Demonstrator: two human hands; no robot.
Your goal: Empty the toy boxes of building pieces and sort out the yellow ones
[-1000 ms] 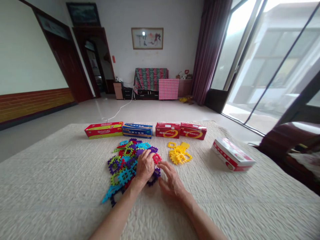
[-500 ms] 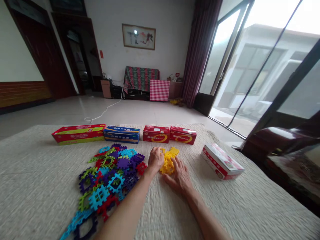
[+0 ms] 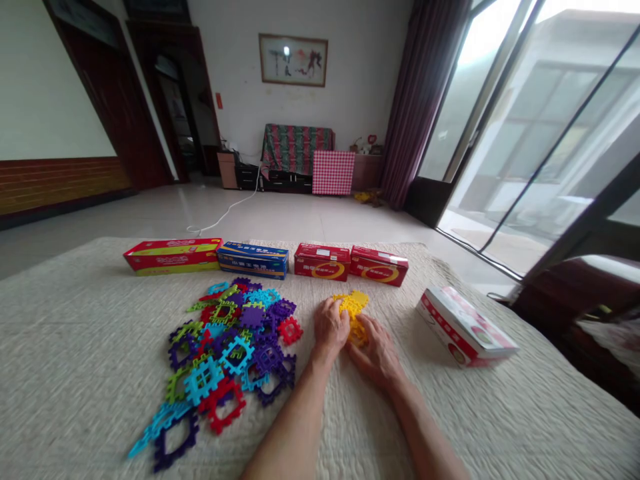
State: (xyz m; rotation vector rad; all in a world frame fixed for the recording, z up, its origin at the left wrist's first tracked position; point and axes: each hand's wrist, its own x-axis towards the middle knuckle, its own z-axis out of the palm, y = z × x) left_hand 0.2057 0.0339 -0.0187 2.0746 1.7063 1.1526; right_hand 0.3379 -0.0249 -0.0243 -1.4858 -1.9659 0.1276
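A small heap of yellow interlocking plastic tiles (image 3: 353, 305) lies on the cream quilted surface (image 3: 90, 347). My left hand (image 3: 331, 328) rests with curled fingers against the heap's left side. My right hand (image 3: 376, 350) lies against its near right side, fingers bent over some of the tiles. Both hands touch the yellow tiles; whether either grips one is hidden. A larger spread of purple, blue, green and red tiles (image 3: 230, 347) lies to the left of my left forearm.
Along the far edge stand a long red box (image 3: 173, 256), a blue box (image 3: 253, 259) and two red boxes (image 3: 350, 263). A white and red box (image 3: 465, 327) lies at the right. Beyond are a tiled floor, a doorway and glass doors.
Both hands left the mixed-colour tiles and moved right to the yellow heap. They have since closed in around it from both sides, bunching it together.
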